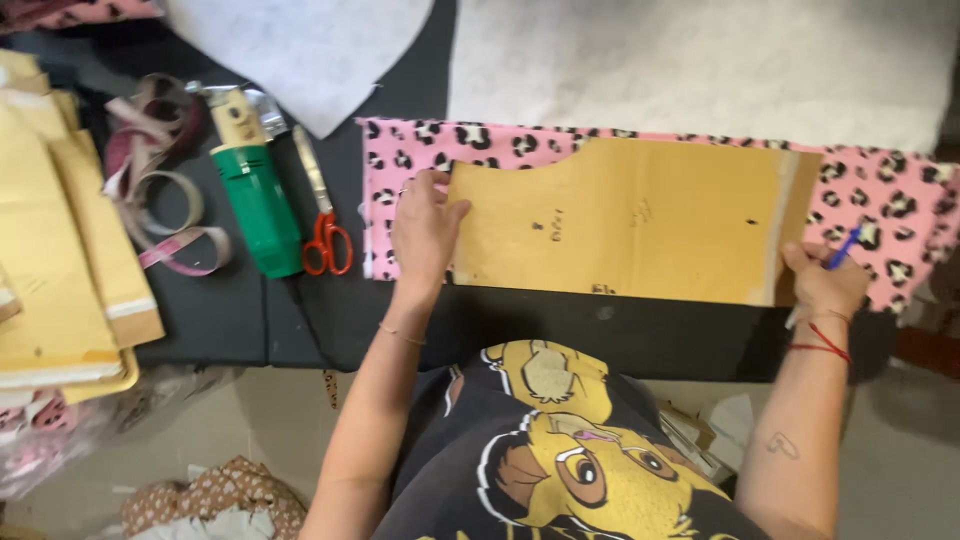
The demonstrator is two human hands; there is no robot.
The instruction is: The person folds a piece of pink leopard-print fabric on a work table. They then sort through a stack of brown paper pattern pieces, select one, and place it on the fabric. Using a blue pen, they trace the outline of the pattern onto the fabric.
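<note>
Head view: a tan card pattern (630,220) is laid flat on a strip of pink spotted fabric (400,170), with its long axis running left to right across the black table (240,320), parallel to the near edge. The fabric shows past the pattern at both ends and along the far edge.

The left hand (425,228) is pressed palm down on the pattern's left end, its fingers (432,185) spread and flat, partly on the card and partly on the fabric just beside it; nothing is gripped, the card is only held down. From these fingers the pattern stretches away to the right.

The right hand (825,280) is set at the pattern's right end, near the lower corner, with the fingers closed round a blue pen (845,247). The pen's tip is pointed up and away, over the fabric just past the card's right edge; whether it touches the cloth cannot be told. From this hand the pattern lies to the left, so the right edge is nearest to the pen.

Well to the left lie red-handled scissors (322,225), a green cutter (255,195) and a coiled tape (165,200), apart from both hands.
</note>
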